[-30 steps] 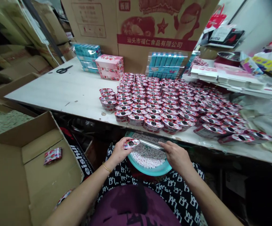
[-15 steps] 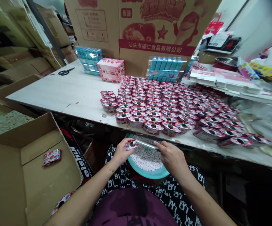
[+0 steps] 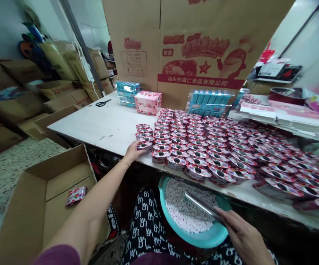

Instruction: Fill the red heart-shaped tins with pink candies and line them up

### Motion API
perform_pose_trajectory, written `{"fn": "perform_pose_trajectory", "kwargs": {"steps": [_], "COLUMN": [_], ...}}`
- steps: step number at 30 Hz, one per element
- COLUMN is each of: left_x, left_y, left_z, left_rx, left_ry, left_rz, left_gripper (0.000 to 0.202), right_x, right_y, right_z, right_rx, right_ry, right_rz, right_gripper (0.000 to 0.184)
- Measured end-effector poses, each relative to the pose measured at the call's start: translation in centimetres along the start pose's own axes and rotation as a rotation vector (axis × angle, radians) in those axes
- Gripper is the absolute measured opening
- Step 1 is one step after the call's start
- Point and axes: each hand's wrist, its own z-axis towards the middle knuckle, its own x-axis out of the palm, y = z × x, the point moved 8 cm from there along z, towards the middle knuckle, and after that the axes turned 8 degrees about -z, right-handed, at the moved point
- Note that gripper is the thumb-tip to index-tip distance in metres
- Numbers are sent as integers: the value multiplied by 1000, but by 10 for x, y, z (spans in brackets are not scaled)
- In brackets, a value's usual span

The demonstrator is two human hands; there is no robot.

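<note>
My left hand [image 3: 132,151] is at the front left of the rows, its fingers closed around a small red-and-pink printed packet [image 3: 145,147] on the table. This packet has an oval top with a dark round hole, like the many packets [image 3: 198,171] standing upright beside it. Over a turquoise basin [image 3: 163,206] on my lap, my right hand [image 3: 238,228] grips a long, narrow metal scoop [image 3: 199,203]. Its far end hangs above the small white and pinkish pieces [image 3: 183,217] in the basin.
A white table [image 3: 87,127] carries the packets, scissors [image 3: 103,103], a pink box [image 3: 147,103] and blue wrapped packs [image 3: 210,103]. A large carton [image 3: 137,36] stands behind them. At left, an open cardboard box [image 3: 57,213] holds a flat packet [image 3: 76,195]. Stacked paper [image 3: 286,114] lies at right.
My left hand has moved from the scoop's end above the basin to the table's packet row, carrying a packet. The scoop is now apart from it, lower over the basin. The view has shifted left.
</note>
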Motion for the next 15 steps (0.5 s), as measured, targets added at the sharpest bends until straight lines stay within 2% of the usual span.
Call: {"fn": "perform_pose_trajectory", "kwargs": {"steps": [2,4,5,7,10,11,12,13,14,15], "left_x": [4,-6,-19,-57,-141,-169,-191,-205,-211,-207], "left_y": [3,2,2,8,38,53,73,96,119,140], "left_z": [17,21,18,-2,-65,-94,-123,-152,-182,-211], "left_rx": [-2,12,23,51,19,-46,-161,-312,-469,-622], "left_ry": [-33,-135,-210,-378,-670,-746,-762,-715,-622,-491], "left_rz": [85,162,183,193,228,262,288,293,271,229], "left_gripper": [48,60,66,68,49,43,39,37,37,38], "right_x": [3,7,12,25,57,71,84,97,107,116], "right_y": [2,-1,-5,-19,-54,-67,-80,-92,-102,-109], "right_z": [-1,-2,-2,-5,-13,-16,-18,-18,-16,-12], "right_rx": [-6,6,19,64,143,164,180,192,200,203], "right_ry": [-6,11,31,85,202,250,293,322,336,341], "right_rz": [-11,-18,-16,-12,-5,-8,-21,-48,-88,-138], "right_gripper": [32,31,32,34,35,33,31,29,29,29]}}
